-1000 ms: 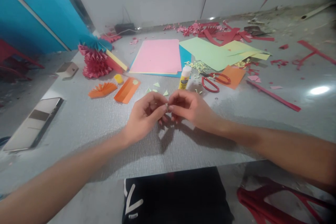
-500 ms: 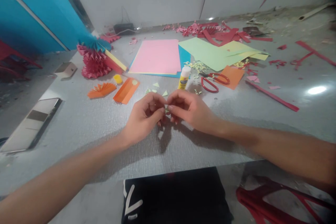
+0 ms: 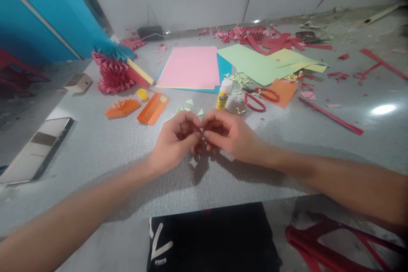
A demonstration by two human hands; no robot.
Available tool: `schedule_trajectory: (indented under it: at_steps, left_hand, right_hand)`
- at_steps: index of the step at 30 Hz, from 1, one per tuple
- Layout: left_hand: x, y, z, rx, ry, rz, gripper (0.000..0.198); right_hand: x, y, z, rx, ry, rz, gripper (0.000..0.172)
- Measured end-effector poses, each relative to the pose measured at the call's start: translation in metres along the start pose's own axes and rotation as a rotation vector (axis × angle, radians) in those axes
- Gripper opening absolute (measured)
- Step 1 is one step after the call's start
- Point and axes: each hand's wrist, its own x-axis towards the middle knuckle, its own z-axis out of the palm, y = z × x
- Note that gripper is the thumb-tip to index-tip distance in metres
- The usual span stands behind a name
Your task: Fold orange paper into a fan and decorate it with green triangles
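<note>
Fingertips of my left hand [image 3: 178, 138] and my right hand [image 3: 228, 134] meet over the grey table, pinching a small light green paper piece [image 3: 203, 139] between them. Most of that piece is hidden by the fingers. Just beyond my hands lie several small green paper triangles [image 3: 189, 102]. An uncapped-looking glue stick [image 3: 224, 93] stands upright behind my right hand. To its right rest red-handled scissors [image 3: 255, 102], their blades partly over green paper snippets [image 3: 239, 81].
Left of my hands are a folded orange paper strip [image 3: 153, 109], an orange paper fan [image 3: 123, 108], a yellow cap [image 3: 143, 94] and a phone [image 3: 38, 151]. Further back stand pink sheets [image 3: 191, 66], green sheets [image 3: 250, 63] and a pleated red paper piece [image 3: 114, 76]. Red scraps [image 3: 270, 42] litter the far side.
Both hands stay in nearly the same place, fingertips still together. The green piece between them has turned or shifted slightly and shows less.
</note>
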Motion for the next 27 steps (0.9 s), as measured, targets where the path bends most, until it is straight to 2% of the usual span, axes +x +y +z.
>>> schedule_trajectory:
  at_steps: [7, 18, 24, 27]
  left_hand:
    - [0.0022, -0.0021, -0.0012, -0.11, -0.02, -0.043, 0.021]
    - [0.0025, 0.0014, -0.0016, -0.151, -0.081, -0.093, 0.02]
    - [0.0022, 0.0003, -0.0019, -0.165, -0.02, -0.116, 0.023]
    - [0.001, -0.0028, -0.0025, -0.164, -0.028, -0.084, 0.02]
  right_hand:
    - [-0.0007, -0.0054, 0.0015, 0.081, -0.017, 0.034, 0.016]
    - [-0.0032, -0.0055, 0.0018, 0.044, -0.053, -0.049, 0.018]
    - [-0.003, -0.0049, 0.0029, 0.065, -0.036, 0.027, 0.013]
    - [-0.0026, -0.004, 0.0021, 0.081, -0.019, 0.016, 0.011]
